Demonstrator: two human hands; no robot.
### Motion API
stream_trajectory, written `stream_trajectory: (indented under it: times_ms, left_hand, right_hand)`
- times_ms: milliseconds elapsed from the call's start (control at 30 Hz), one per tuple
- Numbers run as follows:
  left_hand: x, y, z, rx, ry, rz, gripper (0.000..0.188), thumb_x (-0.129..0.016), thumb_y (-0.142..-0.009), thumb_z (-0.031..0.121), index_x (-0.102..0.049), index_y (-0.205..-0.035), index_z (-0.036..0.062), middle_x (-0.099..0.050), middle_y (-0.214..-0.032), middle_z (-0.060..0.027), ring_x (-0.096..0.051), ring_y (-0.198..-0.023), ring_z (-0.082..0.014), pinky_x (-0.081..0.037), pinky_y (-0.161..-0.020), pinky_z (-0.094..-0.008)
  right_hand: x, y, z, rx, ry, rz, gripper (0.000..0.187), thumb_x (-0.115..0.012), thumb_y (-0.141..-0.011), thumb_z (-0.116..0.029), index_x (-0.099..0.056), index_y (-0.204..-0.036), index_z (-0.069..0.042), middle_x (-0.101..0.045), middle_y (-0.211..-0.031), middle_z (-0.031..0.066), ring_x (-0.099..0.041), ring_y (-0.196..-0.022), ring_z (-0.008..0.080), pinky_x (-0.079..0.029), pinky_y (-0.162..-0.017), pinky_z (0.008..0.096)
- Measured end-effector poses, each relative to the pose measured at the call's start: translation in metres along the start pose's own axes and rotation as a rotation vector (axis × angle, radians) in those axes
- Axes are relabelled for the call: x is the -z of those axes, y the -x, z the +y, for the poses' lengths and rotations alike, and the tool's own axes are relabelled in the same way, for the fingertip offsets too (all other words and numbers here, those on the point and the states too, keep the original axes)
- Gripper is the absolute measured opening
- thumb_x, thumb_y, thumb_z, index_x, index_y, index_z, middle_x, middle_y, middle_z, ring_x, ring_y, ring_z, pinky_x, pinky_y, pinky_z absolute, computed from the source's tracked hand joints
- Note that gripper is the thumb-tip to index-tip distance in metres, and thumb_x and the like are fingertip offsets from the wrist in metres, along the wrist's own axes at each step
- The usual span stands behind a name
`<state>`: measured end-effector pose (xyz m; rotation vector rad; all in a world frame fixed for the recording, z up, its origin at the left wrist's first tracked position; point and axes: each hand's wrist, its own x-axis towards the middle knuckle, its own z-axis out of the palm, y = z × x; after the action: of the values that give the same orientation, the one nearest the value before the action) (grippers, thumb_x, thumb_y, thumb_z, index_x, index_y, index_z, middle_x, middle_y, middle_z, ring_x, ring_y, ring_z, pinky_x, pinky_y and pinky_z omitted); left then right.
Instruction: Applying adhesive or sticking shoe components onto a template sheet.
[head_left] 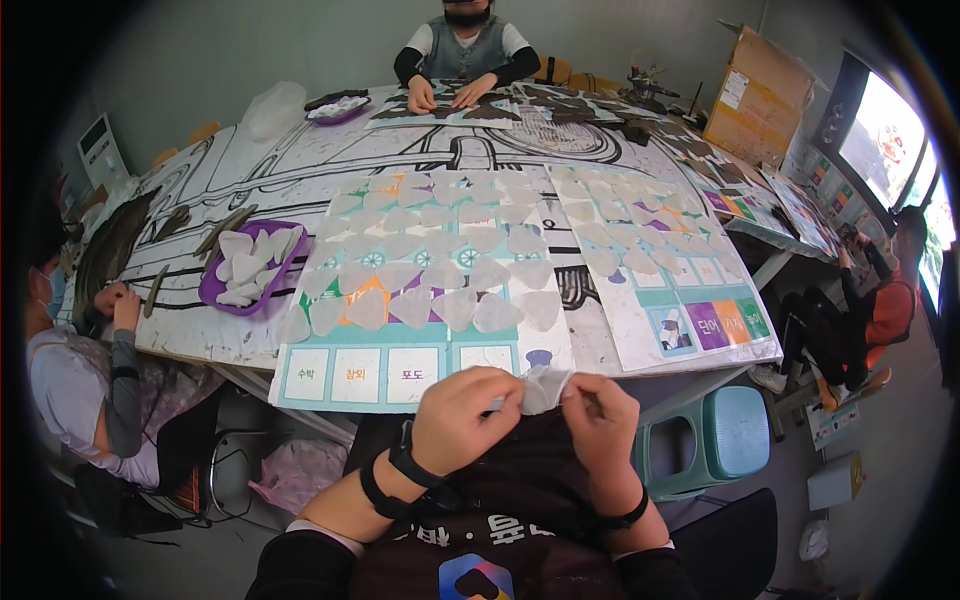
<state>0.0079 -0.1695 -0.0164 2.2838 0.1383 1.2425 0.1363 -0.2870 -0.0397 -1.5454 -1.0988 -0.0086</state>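
Observation:
My left hand and my right hand are in front of the near table edge, close to my body. Between them is a thin, pale, see-through petal-shaped piece, with the fingertips of each hand pinching one side of it. Beyond my hands, a printed sheet carries rows of similar pale petal-shaped pieces. A second printed sheet to its right holds more of them. Left of the sheets, a purple tray contains a pile of such pieces.
The table has a white cover with black line drawings. Across it a person handles dark pieces; another sits at the left, a third at the right. A teal stool and a pink bag are below.

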Motion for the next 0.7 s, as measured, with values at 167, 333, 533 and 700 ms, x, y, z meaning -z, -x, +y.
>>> stream_trajectory:
  times_ms: [167,333,533,700]
  left_hand:
    - [0.019,0.008,-0.016,0.240,0.456,0.051,0.014,-0.059,-0.073,-0.003,-0.058,-0.086,0.0025,-0.059,-0.098,-0.0112,-0.059,-0.086,-0.0210,-0.046,-0.075,-0.0285]
    - [0.012,0.012,-0.017,0.243,0.758,-0.300,0.011,-0.056,-0.080,-0.004,-0.054,-0.089,0.0008,-0.047,-0.118,-0.0154,-0.052,-0.107,-0.0227,-0.042,-0.092,-0.0327]
    - [0.005,0.020,-0.012,0.209,0.692,-0.244,0.016,-0.054,-0.079,-0.005,-0.057,-0.093,0.0029,-0.053,-0.116,-0.0143,-0.051,-0.109,-0.0241,-0.041,-0.092,-0.0334]
    - [0.008,0.018,-0.005,0.107,0.457,-0.262,0.012,-0.057,-0.080,0.002,-0.057,-0.092,0.0036,-0.060,-0.111,-0.0100,-0.061,-0.090,-0.0230,-0.048,-0.076,-0.0293]
  right_hand:
    - [0.009,-0.012,0.021,-0.302,-0.755,0.066,0.011,-0.048,-0.085,0.003,-0.053,-0.094,0.004,-0.062,-0.094,0.0130,-0.060,-0.080,0.0158,-0.047,-0.073,0.0249]
    - [0.000,-0.007,0.023,-0.245,-1.033,-0.128,0.013,-0.045,-0.087,-0.004,-0.052,-0.096,0.001,-0.050,-0.115,0.0203,-0.057,-0.096,0.0244,-0.047,-0.085,0.0363]
    - [-0.013,0.001,0.023,-0.192,-0.951,-0.272,0.015,-0.050,-0.084,0.001,-0.055,-0.099,-0.001,-0.048,-0.118,0.0120,-0.052,-0.102,0.0193,-0.041,-0.087,0.0320]
    - [-0.014,0.005,0.024,-0.329,-1.126,-0.323,0.016,-0.049,-0.088,-0.005,-0.052,-0.103,0.000,-0.050,-0.113,0.0113,-0.052,-0.102,0.0188,-0.043,-0.087,0.0317]
